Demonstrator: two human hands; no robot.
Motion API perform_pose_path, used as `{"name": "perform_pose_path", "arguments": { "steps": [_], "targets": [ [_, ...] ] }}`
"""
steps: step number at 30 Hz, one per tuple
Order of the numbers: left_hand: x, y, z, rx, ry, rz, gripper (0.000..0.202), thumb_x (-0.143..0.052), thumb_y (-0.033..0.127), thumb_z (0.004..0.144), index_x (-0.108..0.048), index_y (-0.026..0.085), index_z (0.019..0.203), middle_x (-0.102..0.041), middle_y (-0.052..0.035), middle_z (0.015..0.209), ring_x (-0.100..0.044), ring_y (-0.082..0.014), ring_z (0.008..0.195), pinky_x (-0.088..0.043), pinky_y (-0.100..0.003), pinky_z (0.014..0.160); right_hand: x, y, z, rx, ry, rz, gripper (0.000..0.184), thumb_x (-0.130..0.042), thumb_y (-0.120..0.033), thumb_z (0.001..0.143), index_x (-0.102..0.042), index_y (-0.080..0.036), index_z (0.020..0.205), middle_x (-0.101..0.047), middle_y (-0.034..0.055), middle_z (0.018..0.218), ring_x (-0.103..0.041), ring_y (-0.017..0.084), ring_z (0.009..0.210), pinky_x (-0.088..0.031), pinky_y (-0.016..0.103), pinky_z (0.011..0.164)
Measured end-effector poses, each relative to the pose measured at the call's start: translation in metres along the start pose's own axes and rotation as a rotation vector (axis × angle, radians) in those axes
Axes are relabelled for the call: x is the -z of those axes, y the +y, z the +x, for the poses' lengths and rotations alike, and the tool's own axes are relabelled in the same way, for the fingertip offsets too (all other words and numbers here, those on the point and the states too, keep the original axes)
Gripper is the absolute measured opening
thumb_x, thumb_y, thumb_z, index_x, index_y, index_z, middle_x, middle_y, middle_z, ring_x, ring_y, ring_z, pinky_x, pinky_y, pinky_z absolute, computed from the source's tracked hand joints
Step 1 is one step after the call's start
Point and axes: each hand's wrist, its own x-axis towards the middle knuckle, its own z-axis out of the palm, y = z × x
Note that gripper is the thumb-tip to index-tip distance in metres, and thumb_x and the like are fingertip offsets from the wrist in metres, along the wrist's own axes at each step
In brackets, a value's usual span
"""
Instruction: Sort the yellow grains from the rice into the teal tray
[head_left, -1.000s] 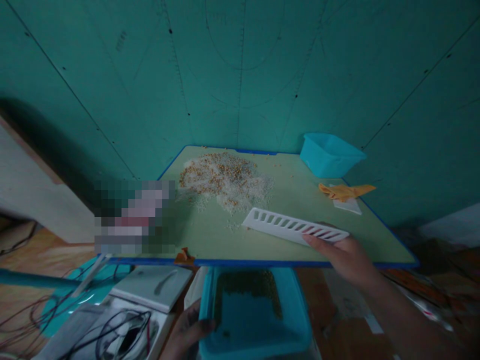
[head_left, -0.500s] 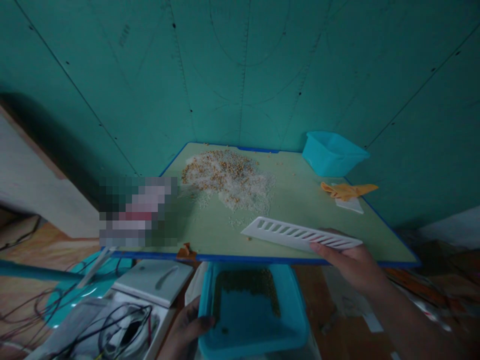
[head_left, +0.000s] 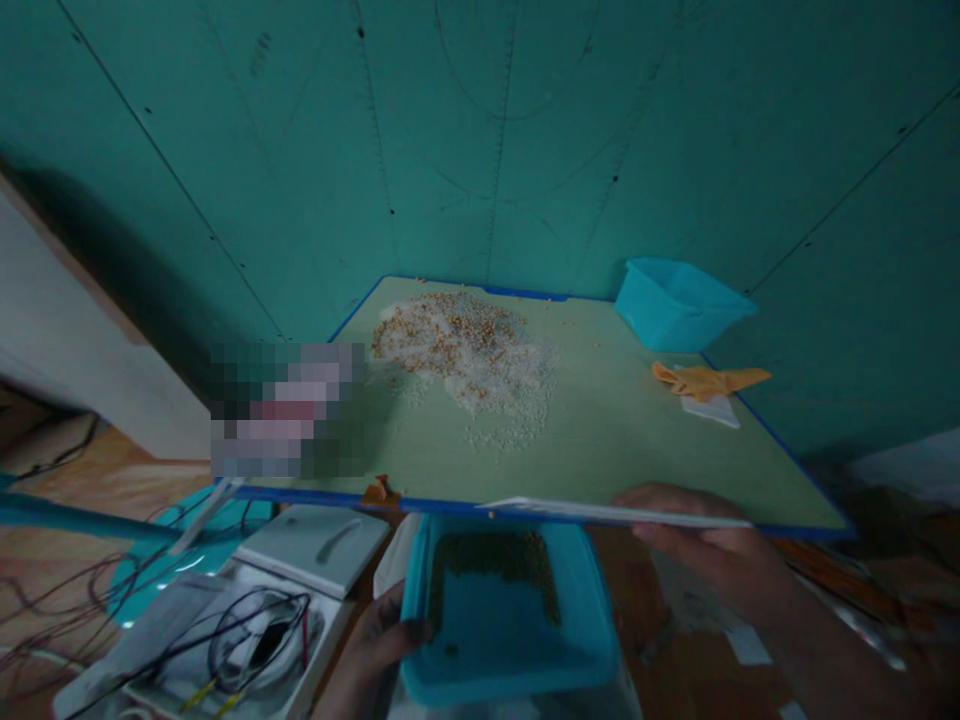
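My right hand [head_left: 697, 545] grips a long white slotted plastic piece [head_left: 600, 512] at the near edge of the green board [head_left: 615, 440], seen almost edge-on. My left hand [head_left: 375, 650] holds the left rim of a teal tub [head_left: 510, 610] below that edge; dark greenish grains lie in the tub. A pile of mixed white and tan grains [head_left: 469, 355] is spread over the far left of the board.
A second teal tub [head_left: 679, 300] stands at the board's far right corner, with an orange cloth [head_left: 709, 380] and a white scrap beside it. Wires and white boxes [head_left: 247, 620] lie lower left. A teal wall rises behind the board.
My right hand has drawn the white slotted piece toward me, from the middle of the board to its near edge above the tub. The left hand keeps its hold on the tub.
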Motion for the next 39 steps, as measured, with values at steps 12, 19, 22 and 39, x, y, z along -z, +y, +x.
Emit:
{"name": "perform_pose_path", "arguments": {
  "steps": [12,19,22,39],
  "targets": [
    [0.005,-0.007,0.001,0.003,-0.011,-0.003,0.031,-0.07,0.022,0.063,-0.072,0.02,0.094,-0.074,-0.0061,0.079,-0.065,-0.0272,0.078,-0.05,-0.036,0.071,-0.023,0.016,0.016,-0.066,0.161,0.309,0.027,-0.063,-0.042,0.075,-0.067,-0.025,0.096,-0.068,0.0042,0.104,-0.061,0.023,0.1,-0.043,0.04,0.094],
    [0.001,-0.002,0.0,0.03,0.044,-0.009,0.031,-0.071,0.023,0.061,-0.072,0.019,0.091,-0.074,-0.0053,0.073,-0.065,-0.0278,0.074,-0.05,-0.037,0.069,-0.062,-0.007,0.049,-0.156,-0.028,0.454,0.029,-0.065,-0.04,0.072,-0.065,-0.018,0.091,-0.068,0.0058,0.091,-0.062,0.019,0.085,-0.047,0.036,0.082],
    [0.011,-0.005,0.006,0.027,0.087,0.039,0.025,-0.076,0.023,0.052,-0.074,0.018,0.076,-0.071,-0.003,0.058,-0.064,-0.0266,0.061,-0.049,-0.035,0.059,-0.076,-0.019,0.059,-0.115,-0.082,0.465,0.028,-0.063,-0.039,0.072,-0.063,-0.018,0.091,-0.067,0.0047,0.089,-0.061,0.018,0.083,-0.047,0.033,0.08],
    [0.027,-0.02,0.023,-0.034,0.131,0.053,0.023,-0.081,0.027,0.043,-0.074,0.019,0.063,-0.071,-0.0017,0.055,-0.062,-0.0229,0.051,-0.047,-0.03,0.05,-0.025,0.007,0.067,-0.119,0.215,0.246,0.03,-0.058,-0.04,0.076,-0.061,-0.018,0.097,-0.067,0.0071,0.101,-0.062,0.022,0.094,-0.045,0.037,0.084]
  ]
}}
